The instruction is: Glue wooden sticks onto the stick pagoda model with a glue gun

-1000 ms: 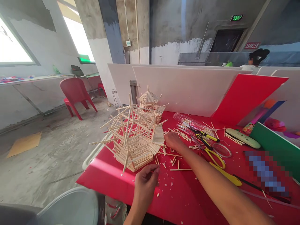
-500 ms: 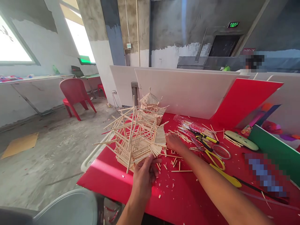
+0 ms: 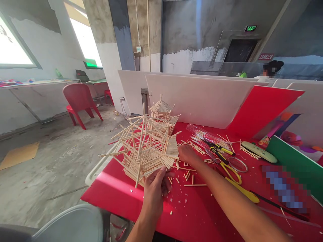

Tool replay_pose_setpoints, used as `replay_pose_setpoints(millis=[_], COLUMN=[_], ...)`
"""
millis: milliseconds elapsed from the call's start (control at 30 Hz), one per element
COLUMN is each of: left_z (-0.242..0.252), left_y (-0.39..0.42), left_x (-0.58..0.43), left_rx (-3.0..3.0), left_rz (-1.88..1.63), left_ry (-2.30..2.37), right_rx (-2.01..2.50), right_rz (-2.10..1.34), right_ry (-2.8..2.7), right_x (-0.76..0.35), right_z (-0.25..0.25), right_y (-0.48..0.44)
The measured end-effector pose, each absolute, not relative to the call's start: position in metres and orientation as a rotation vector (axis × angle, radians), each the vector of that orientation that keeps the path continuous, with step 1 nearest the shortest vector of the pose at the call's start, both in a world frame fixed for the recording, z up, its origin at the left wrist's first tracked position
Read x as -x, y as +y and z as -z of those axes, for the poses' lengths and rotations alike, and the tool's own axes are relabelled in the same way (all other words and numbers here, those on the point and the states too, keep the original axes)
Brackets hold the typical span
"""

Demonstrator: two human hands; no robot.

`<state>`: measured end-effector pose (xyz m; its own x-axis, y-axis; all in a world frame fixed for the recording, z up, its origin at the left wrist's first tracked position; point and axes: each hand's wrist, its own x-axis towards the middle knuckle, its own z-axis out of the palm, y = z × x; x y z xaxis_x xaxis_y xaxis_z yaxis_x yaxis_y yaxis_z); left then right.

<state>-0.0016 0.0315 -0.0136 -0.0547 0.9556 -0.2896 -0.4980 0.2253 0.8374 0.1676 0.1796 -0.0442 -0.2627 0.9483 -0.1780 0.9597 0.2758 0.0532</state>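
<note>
A pavilion model made of thin wooden sticks (image 3: pixel 141 148) stands on the red table (image 3: pixel 194 215), its roof an open frame with slatted eaves. My left hand (image 3: pixel 156 185) is at its near right corner, the thumb on top of a slatted eave and the fingers curled underneath. On the eave's right side, my right hand (image 3: pixel 188 155) is closed, knuckles up, against or close to the edge. Its fingertips are hidden, so anything held there cannot be made out. Behind rises a second stick section with a finished conical roof (image 3: pixel 161 107).
Loose sticks (image 3: pixel 199 148), yellow-black pliers (image 3: pixel 222 151), yellow-handled scissors (image 3: pixel 230 173), a clear tape ring (image 3: pixel 238 164) and a green oval case (image 3: pixel 259 151) lie on the right. White boards (image 3: pixel 196 97) stand behind. A grey stool (image 3: pixel 73 223) is at lower left.
Both hands keep almost the same place on the model. The view shifts slightly, and the person behind the boards has moved their head a little.
</note>
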Motion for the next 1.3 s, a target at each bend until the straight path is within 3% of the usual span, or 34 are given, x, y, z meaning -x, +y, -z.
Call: replay_pose_setpoints(millis=[233, 500, 733, 933, 1067, 1200, 1300], left_z=[0.032, 0.028, 0.021, 0.022, 0.01, -0.004, -0.001], left_y=[0.02, 0.024, 0.018, 0.017, 0.006, -0.005, -0.003], left_x=[0.008, 0.007, 0.021, 0.022, 0.022, 0.026, 0.03], left_rx=[-0.607, -0.708, -0.695, -0.743, -1.135, -1.786, -1.913], left_rz=[-1.297, -1.241, -1.315, -1.241, -1.303, -1.11, -1.002], left_ry=[1.133, 1.18, 1.246, 1.234, 1.293, 1.043, 1.069], right_rx=[-1.969, -2.267, -2.687, -2.31, -1.903, -1.729, -1.787], right_rz=[0.397, 1.044, 1.248, 1.983, 2.524, 2.144, 1.952], right_ry=[2.458, 2.627, 2.501, 2.506, 2.47, 2.684, 2.73], right_x=[-0.187, -0.191, -0.178, -0.146, -0.126, -0.126, -0.143], right_z=[0.034, 0.051, 0.053, 0.046, 0.05, 0.044, 0.03], right_y=[0.167, 0.096, 0.089, 0.057, 0.024, -0.004, -0.013])
